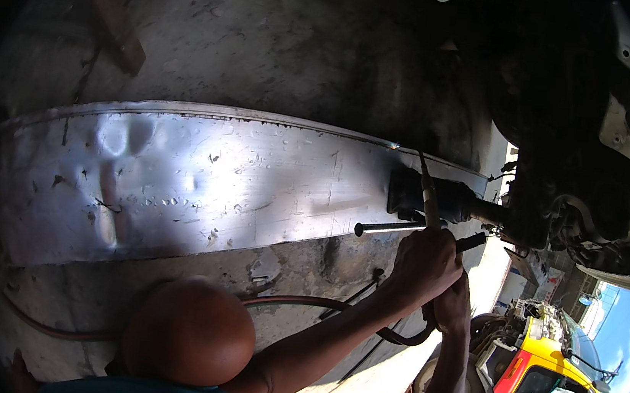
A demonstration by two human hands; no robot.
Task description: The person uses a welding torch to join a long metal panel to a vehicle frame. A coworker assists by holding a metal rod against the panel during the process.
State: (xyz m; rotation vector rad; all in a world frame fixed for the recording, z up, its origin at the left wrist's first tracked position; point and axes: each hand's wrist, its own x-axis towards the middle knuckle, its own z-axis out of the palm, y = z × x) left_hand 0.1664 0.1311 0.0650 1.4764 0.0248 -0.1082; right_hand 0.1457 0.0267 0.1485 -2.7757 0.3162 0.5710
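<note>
My left hand (427, 266) is closed around a welding electrode holder (473, 242). A thin electrode rod (425, 185) rises from it, and its tip touches the upper edge of a shiny curved sheet-metal panel (178, 182), where a small bright spot (397, 145) glows. My right hand (457, 303) sits just below and behind the left, clasped on the same holder from underneath. A brown cable (304, 301) loops away from the hands to the left.
A black cylinder (438, 198) and a metal rod (388, 228) lie by the panel's right end. Dark vehicle underbody parts (581, 148) fill the upper right, with a yellow truck (534, 373) at lower right. A rounded brown shape, apparently a knee (188, 340), is at lower left.
</note>
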